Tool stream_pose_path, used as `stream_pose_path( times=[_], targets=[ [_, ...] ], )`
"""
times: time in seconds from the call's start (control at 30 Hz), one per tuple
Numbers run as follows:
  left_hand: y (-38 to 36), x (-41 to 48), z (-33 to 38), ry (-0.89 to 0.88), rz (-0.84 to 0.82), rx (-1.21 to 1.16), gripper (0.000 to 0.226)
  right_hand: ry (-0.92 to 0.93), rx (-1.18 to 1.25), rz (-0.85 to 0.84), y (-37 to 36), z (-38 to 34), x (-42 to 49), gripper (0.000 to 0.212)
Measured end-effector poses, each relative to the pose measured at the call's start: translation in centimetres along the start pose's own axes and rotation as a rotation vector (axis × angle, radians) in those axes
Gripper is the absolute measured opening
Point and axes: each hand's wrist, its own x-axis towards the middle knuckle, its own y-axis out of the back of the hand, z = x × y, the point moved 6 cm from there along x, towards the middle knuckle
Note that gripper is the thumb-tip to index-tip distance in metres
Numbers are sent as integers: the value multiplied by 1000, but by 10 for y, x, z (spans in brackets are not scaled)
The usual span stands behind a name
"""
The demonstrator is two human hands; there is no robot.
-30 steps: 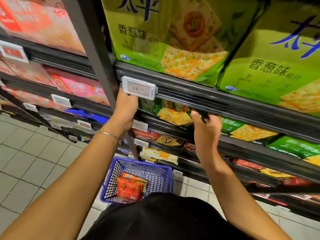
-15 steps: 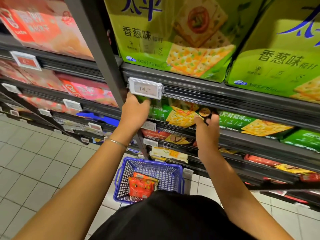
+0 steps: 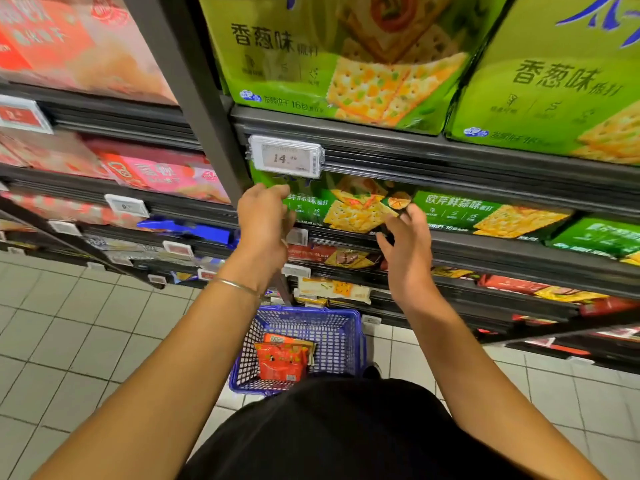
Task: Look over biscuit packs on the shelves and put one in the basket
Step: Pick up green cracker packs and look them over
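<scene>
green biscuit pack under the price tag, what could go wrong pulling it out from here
1. The green biscuit pack sits right under the price tag; lifting it out could knock the tag loose.
2. The right hand seems to hold only its corner, so the pack may slip, or drag the neighbouring pack along.

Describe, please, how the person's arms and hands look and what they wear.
Both forearms are bare: no sleeves, no gloves. A thin silver bangle circles the wrist of the left hand; the right hand shows no ring or watch. A black garment covers the body.
</scene>
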Motion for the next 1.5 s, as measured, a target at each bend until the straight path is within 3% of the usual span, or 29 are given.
stream_pose_path(
  times=[0.07,0.1,0.2,0.3,0.47,0.6,0.8,0.93,1.0,1.1,1.17,1.27,1.37,1.5],
  targets=[
    [-7,4,-4,116,-115,-110,10,-25,24,-26,-2,4,-1,41],
    [-8,8,-6,129,-159,-132,10,-38,24,-37,-4,5,-1,47],
    [-5,13,-16,151,-173,-78,16,-64,24,-60,-1,8,1,53],
    [0,9,-35,162,-128,-32,48,-54,-7,-89,11,10,3,54],
    [-26,-12,-64,195,-205,43,45,-60,-6,-91,32,17,2,49],
    [-62,-28,-74,268,-353,5,54,-5,-159,-183,27,15,5,54],
    [-96,-39,-77,337,-424,-143,13,-30,-162,-255,34,10,10,73],
    [-99,-33,-83,310,-417,-201,5,-89,-130,-346,39,8,10,62],
    [-95,-30,-93,288,-311,-178,5,-79,-176,-282,57,4,13,51],
    [-91,-31,-116,219,-120,79,16,-62,-91,-2,106,-7,20,24],
    [-105,-41,-130,125,-158,258,22,-36,-23,242,146,-16,25,13],
    [-140,-57,-139,-110,-316,504,31,6,-89,412,192,-30,39,40],
    [-164,-64,-142,-98,-367,505,65,3,-183,434,222,-39,51,61],
    [-180,-62,-144,-61,-370,552,75,7,-232,398,236,-47,58,63]
  ],
)
